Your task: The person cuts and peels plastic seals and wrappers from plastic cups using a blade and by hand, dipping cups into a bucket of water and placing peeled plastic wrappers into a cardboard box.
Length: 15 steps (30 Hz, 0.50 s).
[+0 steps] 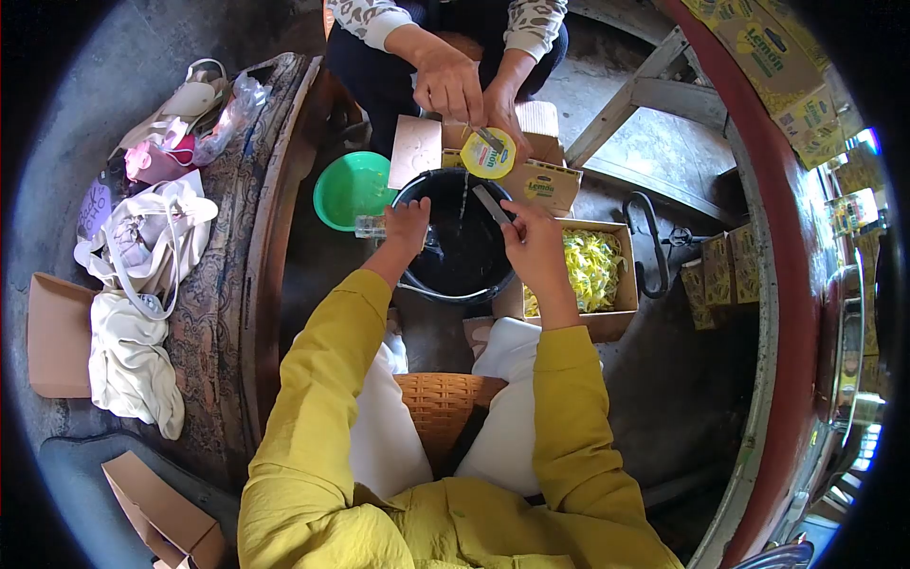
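Note:
Over a black bucket (453,284) between my knees, my left hand (408,226) is closed on a clear plastic piece (371,227) at the bucket's left rim. On the other side, my right hand (533,237) pinches a flat grey strip (491,204) that slants over the rim. The inside of the bucket is dark, with a thin rod (464,204) upright in it. Across from me, a person's hands (455,87) hold a round yellow lemon label (488,153) and a metal tool just above the bucket's far edge.
A green basin (327,194) stands left of the bucket. At the right is a box (626,303) of yellow wrappers (592,270), near a black metal hook (646,242). Bags (142,242) lie on a patterned bench (223,275) at the left; lemon boxes (746,264) stand farther right.

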Each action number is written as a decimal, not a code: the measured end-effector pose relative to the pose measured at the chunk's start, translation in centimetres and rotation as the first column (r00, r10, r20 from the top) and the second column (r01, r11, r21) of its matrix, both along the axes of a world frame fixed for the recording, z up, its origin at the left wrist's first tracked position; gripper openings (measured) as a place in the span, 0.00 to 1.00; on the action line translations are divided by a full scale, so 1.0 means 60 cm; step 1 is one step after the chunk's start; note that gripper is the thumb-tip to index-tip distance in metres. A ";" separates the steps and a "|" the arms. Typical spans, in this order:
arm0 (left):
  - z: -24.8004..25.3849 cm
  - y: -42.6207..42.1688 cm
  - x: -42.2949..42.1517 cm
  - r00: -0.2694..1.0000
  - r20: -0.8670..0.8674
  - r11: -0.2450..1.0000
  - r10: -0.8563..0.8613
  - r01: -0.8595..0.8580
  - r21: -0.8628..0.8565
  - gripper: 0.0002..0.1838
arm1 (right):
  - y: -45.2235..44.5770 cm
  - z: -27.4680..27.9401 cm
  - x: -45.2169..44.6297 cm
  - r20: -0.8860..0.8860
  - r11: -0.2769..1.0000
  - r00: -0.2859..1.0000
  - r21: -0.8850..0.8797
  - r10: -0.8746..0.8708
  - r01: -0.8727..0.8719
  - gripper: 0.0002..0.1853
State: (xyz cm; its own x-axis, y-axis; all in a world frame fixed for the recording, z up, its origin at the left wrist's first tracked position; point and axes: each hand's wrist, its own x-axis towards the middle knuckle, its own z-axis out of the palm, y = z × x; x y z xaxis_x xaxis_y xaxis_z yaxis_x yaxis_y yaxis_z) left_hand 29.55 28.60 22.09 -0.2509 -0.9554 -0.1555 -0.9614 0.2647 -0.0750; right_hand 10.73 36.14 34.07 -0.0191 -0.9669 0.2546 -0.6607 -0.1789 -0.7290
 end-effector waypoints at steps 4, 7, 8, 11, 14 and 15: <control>-0.003 0.003 -0.004 1.000 0.009 1.000 0.000 0.000 -0.019 0.18 | -0.001 -0.003 -0.001 0.014 1.000 1.000 -0.006 -0.004 0.004 0.14; -0.008 0.003 -0.004 0.999 0.031 1.000 0.022 -0.022 0.012 0.17 | 0.001 -0.003 -0.001 0.021 1.000 1.000 -0.009 0.000 0.000 0.14; -0.010 0.002 -0.005 0.998 0.042 0.999 0.036 -0.037 0.033 0.17 | 0.001 -0.003 -0.001 0.024 1.000 1.000 -0.010 0.002 -0.002 0.14; -0.015 0.002 -0.004 0.998 0.043 0.998 0.049 -0.051 0.048 0.17 | 0.001 -0.002 0.000 0.019 1.000 1.000 -0.007 0.004 -0.004 0.15; -0.024 -0.002 -0.005 0.998 0.040 0.999 0.043 -0.044 0.023 0.15 | -0.003 -0.012 -0.004 -0.029 0.995 0.999 -0.095 0.020 -0.023 0.16; -0.025 -0.003 -0.005 0.998 0.042 0.999 0.041 -0.041 0.014 0.15 | -0.003 -0.014 -0.004 -0.024 0.995 1.000 -0.095 0.020 -0.022 0.16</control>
State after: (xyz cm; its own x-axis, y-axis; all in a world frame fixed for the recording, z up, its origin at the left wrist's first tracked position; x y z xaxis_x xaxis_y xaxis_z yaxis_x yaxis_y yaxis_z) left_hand 29.24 28.44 20.61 -0.2048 -0.9623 -0.1788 -0.9676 0.2267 -0.1115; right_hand 10.49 35.94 33.24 0.0079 -0.9384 0.3453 -0.6723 -0.2606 -0.6929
